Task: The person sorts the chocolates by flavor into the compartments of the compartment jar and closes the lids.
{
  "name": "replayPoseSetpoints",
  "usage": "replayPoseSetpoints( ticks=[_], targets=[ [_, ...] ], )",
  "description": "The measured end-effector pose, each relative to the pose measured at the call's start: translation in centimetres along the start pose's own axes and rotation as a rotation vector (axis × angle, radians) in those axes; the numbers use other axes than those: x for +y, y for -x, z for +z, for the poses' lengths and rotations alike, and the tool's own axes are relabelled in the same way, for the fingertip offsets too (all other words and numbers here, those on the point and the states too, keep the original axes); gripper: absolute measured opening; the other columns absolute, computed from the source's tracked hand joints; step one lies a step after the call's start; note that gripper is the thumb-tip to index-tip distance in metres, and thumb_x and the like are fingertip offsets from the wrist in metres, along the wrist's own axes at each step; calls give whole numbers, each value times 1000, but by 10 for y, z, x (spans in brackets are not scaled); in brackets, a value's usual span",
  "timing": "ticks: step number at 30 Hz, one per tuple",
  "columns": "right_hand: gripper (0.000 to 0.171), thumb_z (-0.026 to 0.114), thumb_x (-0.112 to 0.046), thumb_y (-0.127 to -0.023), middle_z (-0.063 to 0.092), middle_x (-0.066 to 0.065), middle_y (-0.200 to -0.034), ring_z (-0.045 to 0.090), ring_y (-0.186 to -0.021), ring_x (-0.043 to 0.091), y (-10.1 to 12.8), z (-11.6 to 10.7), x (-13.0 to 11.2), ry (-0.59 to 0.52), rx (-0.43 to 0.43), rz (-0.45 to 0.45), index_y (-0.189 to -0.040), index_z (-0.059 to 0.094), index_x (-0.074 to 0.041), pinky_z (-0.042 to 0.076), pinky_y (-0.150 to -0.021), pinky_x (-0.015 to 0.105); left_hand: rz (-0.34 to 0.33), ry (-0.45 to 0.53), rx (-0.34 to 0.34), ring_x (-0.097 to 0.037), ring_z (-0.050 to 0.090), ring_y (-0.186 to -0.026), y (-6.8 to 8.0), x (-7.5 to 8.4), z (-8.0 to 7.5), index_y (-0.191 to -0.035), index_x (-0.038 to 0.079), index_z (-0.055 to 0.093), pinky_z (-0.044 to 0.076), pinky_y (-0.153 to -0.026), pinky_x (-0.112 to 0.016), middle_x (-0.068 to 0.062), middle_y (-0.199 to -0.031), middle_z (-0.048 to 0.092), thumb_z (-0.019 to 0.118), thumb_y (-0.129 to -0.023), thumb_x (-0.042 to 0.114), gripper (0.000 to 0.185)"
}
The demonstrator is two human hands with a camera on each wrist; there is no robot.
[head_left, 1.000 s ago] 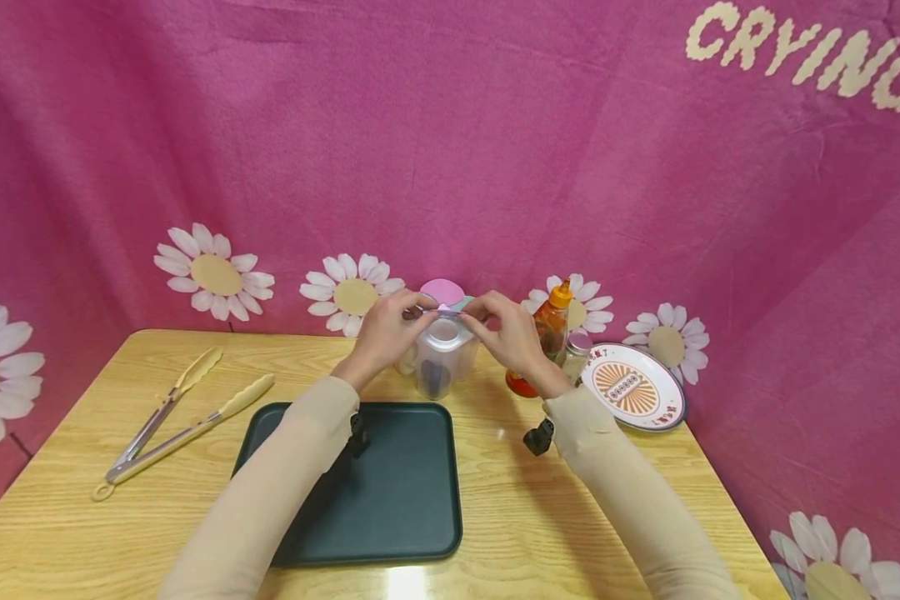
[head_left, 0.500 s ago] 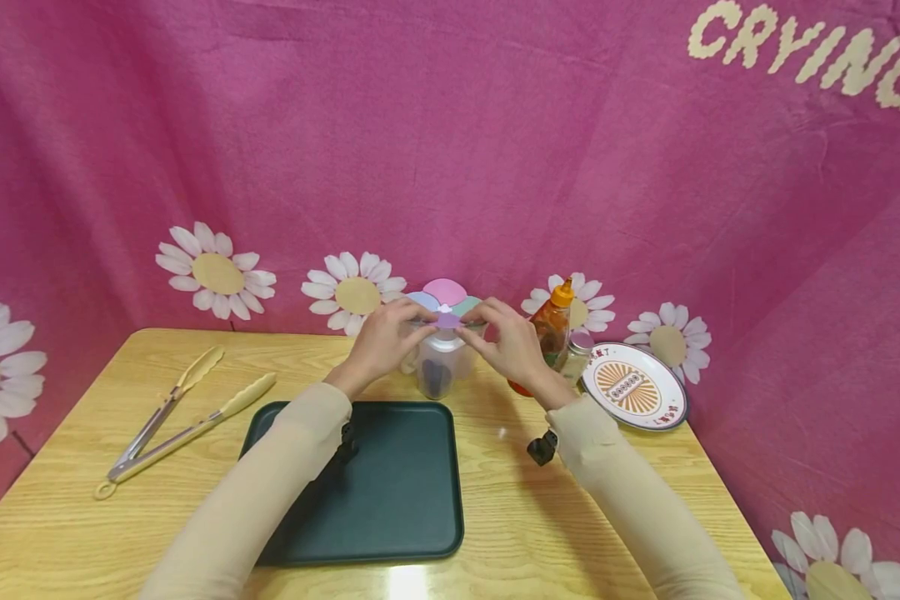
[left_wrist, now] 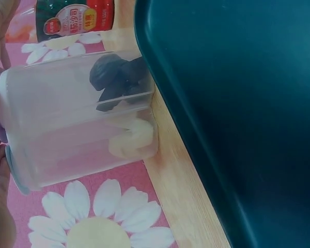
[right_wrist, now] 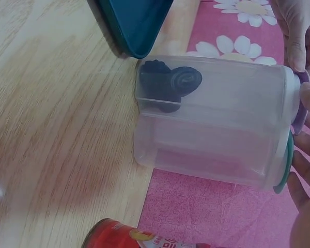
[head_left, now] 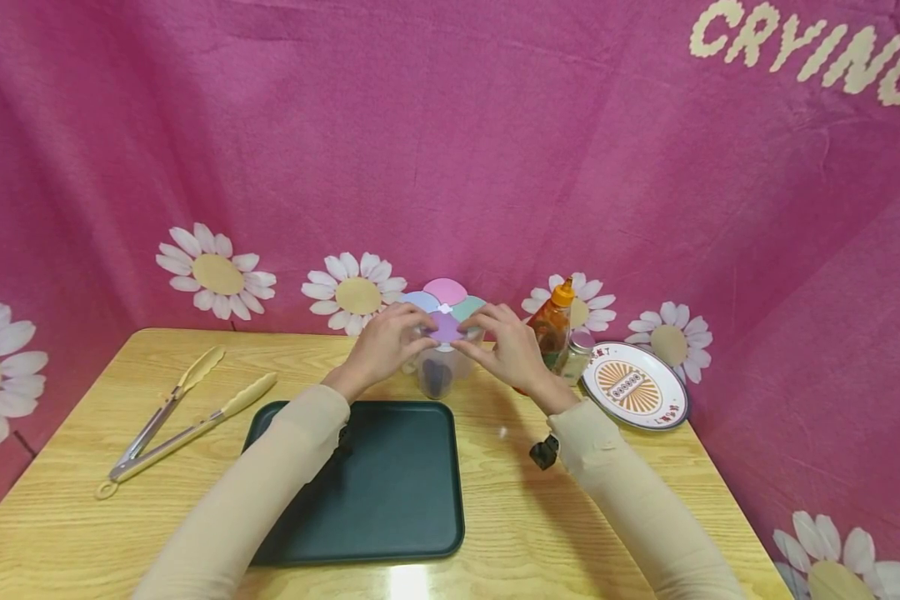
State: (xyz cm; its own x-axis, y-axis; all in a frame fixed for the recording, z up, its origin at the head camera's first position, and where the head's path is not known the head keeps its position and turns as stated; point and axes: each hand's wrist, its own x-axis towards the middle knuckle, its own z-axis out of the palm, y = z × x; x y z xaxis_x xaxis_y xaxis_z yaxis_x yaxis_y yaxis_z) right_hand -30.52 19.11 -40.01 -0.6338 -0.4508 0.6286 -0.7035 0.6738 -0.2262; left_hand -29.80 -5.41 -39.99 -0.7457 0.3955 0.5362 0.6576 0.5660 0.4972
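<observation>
A clear canister (left_wrist: 57, 103) with several compartments stands behind the tray, its lids pink, blue, green and purple. The front purple lid (head_left: 444, 327) lies over its compartment, between my two hands. My left hand (head_left: 386, 342) pinches its left edge, thumb in front and fingers behind. On the other side, my right hand (head_left: 506, 346) pinches the right edge in the same way. Dark, moulded-looking pieces (right_wrist: 170, 85) sit at the bottom of the front compartment. A pale piece (left_wrist: 132, 139) shows in a neighbouring one. Fingertips partly cover the blue lid (head_left: 420, 302) and green lid (head_left: 468, 308).
A dark green tray (head_left: 397, 483) lies in front of the canister. Tongs (head_left: 172, 442) spread at the left. To the right stand an orange-capped sauce bottle (head_left: 551, 325), a small jar (head_left: 576, 358) and a patterned plate (head_left: 633, 386). A pink curtain hangs behind.
The purple lid has swung down from a raised, edge-on position to lie over its compartment. Both hands have moved slightly down with it, still at its edges.
</observation>
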Motion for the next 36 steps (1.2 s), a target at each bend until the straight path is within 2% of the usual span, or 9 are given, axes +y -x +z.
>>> replayPoseSetpoints(
  ticks=[6,17,29,36],
  targets=[
    [24,84,-35,-90,72,2,-102,61,-93,20,-1,1,-1,-10,-10,6,-103,80,-16,53,-69,37,-14,15,-4,-27,66,-101,1,0,0,-109,9,81,58,-89,-43,-7,-105,73,83,-91,27,26],
    [21,86,-30,-88,71,3,-96,58,-87,21,-2,5,-1,-24,36,-14,-96,78,-12,50,-66,35,20,4,-7,-27,63,-97,-1,2,1,-106,8,81,56,-84,-40,-10,-98,71,83,-91,28,25],
    [25,88,-31,-85,69,5,-93,56,-83,22,4,10,-1,6,68,-56,-87,75,-10,49,-67,37,-13,-19,-30,-25,59,-97,1,5,5,-106,9,81,54,-85,-39,-10,-97,68,83,-92,28,24],
    [22,85,-30,-88,71,5,-97,59,-86,22,3,7,-1,17,49,-32,-96,79,-11,52,-67,37,-22,-18,-66,-25,61,-99,-2,7,-1,-108,8,80,56,-87,-41,-9,-102,69,82,-93,27,24]
  ],
)
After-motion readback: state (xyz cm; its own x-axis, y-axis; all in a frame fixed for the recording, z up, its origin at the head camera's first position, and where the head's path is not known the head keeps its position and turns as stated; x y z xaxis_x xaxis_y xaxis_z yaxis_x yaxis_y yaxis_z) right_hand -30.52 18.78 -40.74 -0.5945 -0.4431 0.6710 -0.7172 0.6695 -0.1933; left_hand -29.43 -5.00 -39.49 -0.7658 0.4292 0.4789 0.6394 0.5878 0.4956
